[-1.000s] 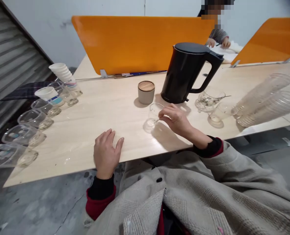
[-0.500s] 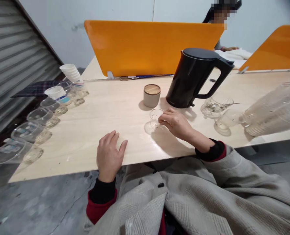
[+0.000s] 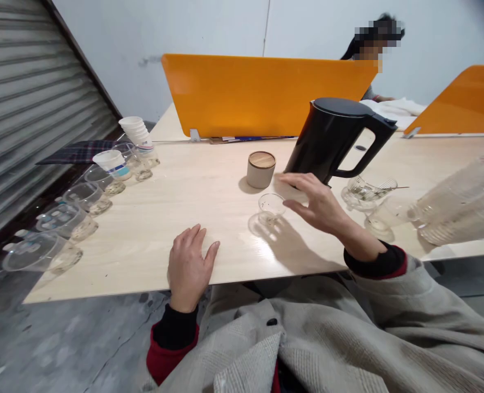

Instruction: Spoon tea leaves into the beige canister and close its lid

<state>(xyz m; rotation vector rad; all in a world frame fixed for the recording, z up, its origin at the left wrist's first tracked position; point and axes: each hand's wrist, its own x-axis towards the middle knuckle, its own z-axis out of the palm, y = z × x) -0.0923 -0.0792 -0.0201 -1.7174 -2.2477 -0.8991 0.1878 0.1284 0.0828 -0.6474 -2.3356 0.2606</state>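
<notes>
My left hand (image 3: 190,267) lies flat on the table (image 3: 143,240) by its front edge, fingers stretched out and holding nothing. My right hand (image 3: 317,204) is lifted with its fingers apart, just right of a small clear cup (image 3: 271,210) that has a few dark bits in it. Whether the thumb touches the cup's rim, I cannot tell. Behind the cup stands a grey canister (image 3: 261,173) with a wooden lid. A black electric kettle (image 3: 332,142) rises behind my right hand, which hides part of its base.
Several clear plastic cups (image 3: 67,221) line the left edge, with stacked paper cups (image 3: 134,131). To the right are a glass bowl (image 3: 368,194) with a utensil and stacked plastic cups (image 3: 466,199). Orange dividers (image 3: 266,98) stand behind; a person (image 3: 372,49) is beyond them.
My right hand has opened, risen and moved slightly right, away from the small cup's rim. My left hand stays on the table. The whole view has shifted slightly.
</notes>
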